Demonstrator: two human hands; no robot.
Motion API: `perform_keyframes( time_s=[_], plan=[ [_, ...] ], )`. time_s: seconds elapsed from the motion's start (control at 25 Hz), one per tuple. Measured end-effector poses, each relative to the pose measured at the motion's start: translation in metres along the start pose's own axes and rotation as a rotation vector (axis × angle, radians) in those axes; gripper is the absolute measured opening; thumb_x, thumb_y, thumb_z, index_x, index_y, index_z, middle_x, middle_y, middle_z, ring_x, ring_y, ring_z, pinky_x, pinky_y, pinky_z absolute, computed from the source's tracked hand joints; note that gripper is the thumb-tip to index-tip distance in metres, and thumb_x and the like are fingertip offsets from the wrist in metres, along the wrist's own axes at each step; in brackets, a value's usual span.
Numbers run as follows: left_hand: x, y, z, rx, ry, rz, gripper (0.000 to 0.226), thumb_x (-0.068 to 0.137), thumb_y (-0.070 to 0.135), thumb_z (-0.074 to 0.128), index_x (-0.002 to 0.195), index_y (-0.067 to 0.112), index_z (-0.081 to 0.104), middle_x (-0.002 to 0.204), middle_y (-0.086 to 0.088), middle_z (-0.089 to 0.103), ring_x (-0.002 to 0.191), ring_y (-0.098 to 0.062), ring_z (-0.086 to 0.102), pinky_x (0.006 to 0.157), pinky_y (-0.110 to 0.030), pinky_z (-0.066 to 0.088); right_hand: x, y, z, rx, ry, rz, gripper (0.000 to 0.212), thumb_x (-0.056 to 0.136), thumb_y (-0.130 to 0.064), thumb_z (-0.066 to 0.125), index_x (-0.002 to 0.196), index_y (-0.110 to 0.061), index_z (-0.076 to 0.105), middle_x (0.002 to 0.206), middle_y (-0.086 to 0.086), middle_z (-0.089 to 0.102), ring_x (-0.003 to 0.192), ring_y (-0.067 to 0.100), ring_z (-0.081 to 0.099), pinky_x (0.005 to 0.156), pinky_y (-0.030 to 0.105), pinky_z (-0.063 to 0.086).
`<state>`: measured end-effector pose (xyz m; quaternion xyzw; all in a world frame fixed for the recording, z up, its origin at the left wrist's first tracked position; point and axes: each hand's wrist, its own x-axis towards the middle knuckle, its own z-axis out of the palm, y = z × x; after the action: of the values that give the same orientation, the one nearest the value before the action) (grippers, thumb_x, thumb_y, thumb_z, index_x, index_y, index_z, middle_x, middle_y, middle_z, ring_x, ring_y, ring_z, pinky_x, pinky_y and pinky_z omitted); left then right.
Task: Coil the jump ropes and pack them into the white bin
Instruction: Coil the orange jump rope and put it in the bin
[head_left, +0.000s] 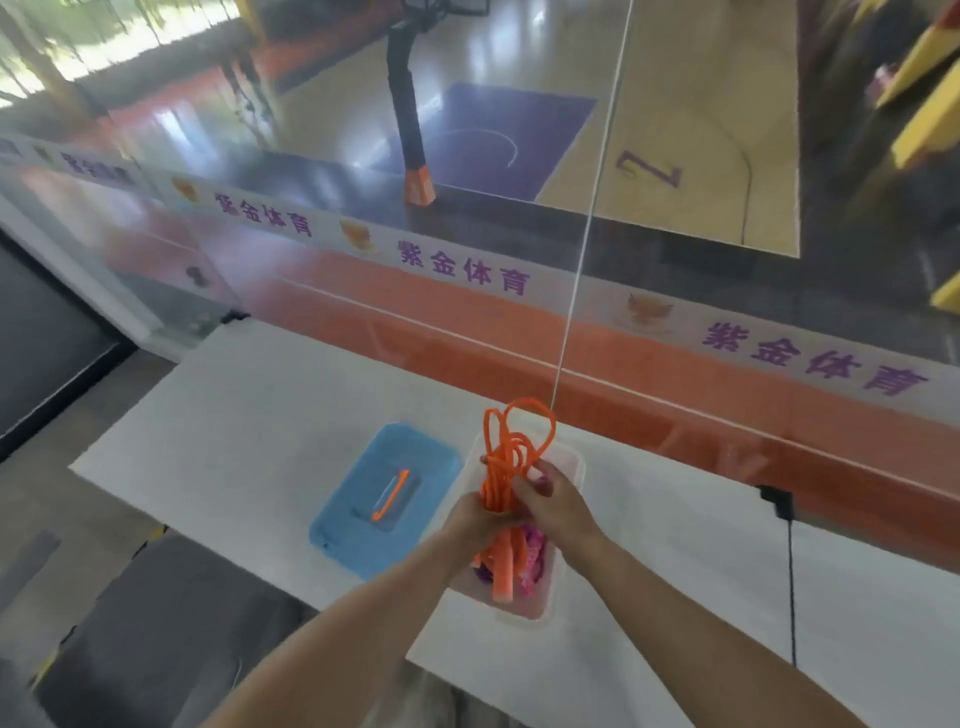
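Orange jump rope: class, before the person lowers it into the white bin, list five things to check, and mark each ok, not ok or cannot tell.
1. Both hands grip the orange jump rope, left hand and right hand: ok.
2. Rope gathered into loops: ok.
3. Coil tied off or secured: cannot tell.
4. Rope held over the white bin: ok.
5. Room left in the bin beside the pink rope: cannot tell.

Head camera looks down, close over table (249, 395)
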<state>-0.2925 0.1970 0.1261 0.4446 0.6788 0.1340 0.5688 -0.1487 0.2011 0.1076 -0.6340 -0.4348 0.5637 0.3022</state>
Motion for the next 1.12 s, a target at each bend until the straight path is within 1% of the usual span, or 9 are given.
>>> perform_keyframes(
  time_s=[0.12, 0.2, 0.32, 0.48, 0.6, 0.68, 0.84, 1.0, 1.12],
  plan=[
    [0.043, -0.011, 0.004, 0.118, -0.061, 0.050, 0.025, 0.082, 0.031, 0.080, 0.105, 0.025, 0.075, 0.093, 0.003, 0.075, 0.085, -0.009, 0.069, 0.072, -0.019, 0.054, 0.021, 0.018, 0.012, -0.046, 0.054, 0.104, 0.035, 0.086, -0.042, 0.066, 0.118, -0.029, 0.063, 0.113, -0.010, 0.071, 0.107, 0.011, 0.066, 0.101, 0.036, 0.051],
    [0.071, -0.034, 0.009, 0.169, -0.116, 0.086, 0.027, 0.077, 0.021, 0.082, 0.102, 0.030, 0.075, 0.096, 0.002, 0.076, 0.090, -0.013, 0.071, 0.082, -0.031, 0.059, 0.029, 0.039, 0.026, -0.029, 0.138, 0.193, 0.026, 0.086, -0.034, 0.069, 0.110, -0.028, 0.064, 0.105, -0.007, 0.072, 0.100, 0.012, 0.067, 0.095, 0.039, 0.054],
    [0.108, -0.077, 0.017, 0.370, -0.188, 0.115, 0.034, 0.071, 0.039, 0.079, 0.103, 0.035, 0.072, 0.106, -0.003, 0.077, 0.102, -0.026, 0.071, 0.091, -0.039, 0.057, 0.039, 0.057, 0.044, -0.035, 0.219, 0.251, 0.022, 0.082, -0.037, 0.071, 0.100, -0.025, 0.066, 0.095, -0.006, 0.073, 0.090, 0.014, 0.070, 0.085, 0.042, 0.058],
    [0.079, -0.044, -0.002, 0.587, -0.117, 0.186, 0.038, 0.088, 0.027, 0.059, 0.123, 0.013, 0.059, 0.112, -0.009, 0.070, 0.101, -0.031, 0.068, 0.077, -0.032, 0.050, 0.038, 0.049, 0.053, -0.158, 0.227, 0.305, 0.007, 0.086, -0.022, 0.063, 0.082, -0.026, 0.066, 0.074, -0.005, 0.069, 0.073, 0.021, 0.068, 0.071, 0.036, 0.059],
    [0.071, -0.028, -0.026, 0.881, -0.046, 0.434, 0.030, 0.094, 0.012, 0.043, 0.116, 0.010, 0.062, 0.113, -0.010, 0.068, 0.104, -0.032, 0.064, 0.078, -0.037, 0.052, 0.036, 0.046, 0.060, -0.257, 0.266, 0.322, 0.021, 0.085, -0.017, 0.056, 0.066, -0.023, 0.060, 0.065, -0.006, 0.064, 0.070, 0.024, 0.065, 0.060, 0.028, 0.048],
    [0.079, -0.023, -0.040, 0.977, 0.016, 0.633, 0.039, 0.095, 0.012, 0.042, 0.131, 0.013, 0.056, 0.136, -0.005, 0.056, 0.122, -0.030, 0.053, 0.094, -0.043, 0.050, 0.037, 0.042, 0.067, -0.323, 0.282, 0.334, 0.021, 0.085, -0.010, 0.055, 0.067, -0.019, 0.061, 0.063, -0.009, 0.059, 0.067, 0.020, 0.059, 0.057, 0.027, 0.040],
    [0.116, -0.033, -0.039, 1.191, -0.015, 0.957, 0.054, 0.095, 0.027, 0.036, 0.146, 0.018, 0.049, 0.156, -0.007, 0.043, 0.145, -0.031, 0.038, 0.115, -0.049, 0.037, 0.042, 0.047, 0.077, -0.350, 0.202, 0.305, 0.025, 0.092, -0.009, 0.052, 0.071, -0.018, 0.062, 0.069, -0.003, 0.061, 0.071, 0.023, 0.057, 0.065, 0.033, 0.044],
    [0.130, -0.053, -0.034, 1.458, -0.135, 0.836, 0.067, 0.102, 0.046, 0.012, 0.159, 0.014, 0.028, 0.165, -0.009, 0.029, 0.155, -0.028, 0.016, 0.123, -0.054, -0.014, 0.032, 0.059, 0.068, -0.441, 0.141, 0.270, 0.021, 0.092, -0.010, 0.050, 0.100, -0.010, 0.069, 0.098, 0.013, 0.072, 0.086, 0.032, 0.062, 0.067, 0.026, 0.034],
    [0.128, -0.050, -0.026, 1.604, -0.131, 0.709, 0.070, 0.105, 0.054, 0.015, 0.161, 0.012, 0.016, 0.168, -0.011, 0.017, 0.156, -0.029, 0.006, 0.120, -0.059, -0.018, 0.029, 0.058, 0.065, -0.406, 0.283, 0.280, 0.020, 0.087, -0.009, 0.047, 0.081, -0.016, 0.065, 0.087, 0.007, 0.068, 0.079, 0.027, 0.056, 0.065, 0.028, 0.035]
  ],
)
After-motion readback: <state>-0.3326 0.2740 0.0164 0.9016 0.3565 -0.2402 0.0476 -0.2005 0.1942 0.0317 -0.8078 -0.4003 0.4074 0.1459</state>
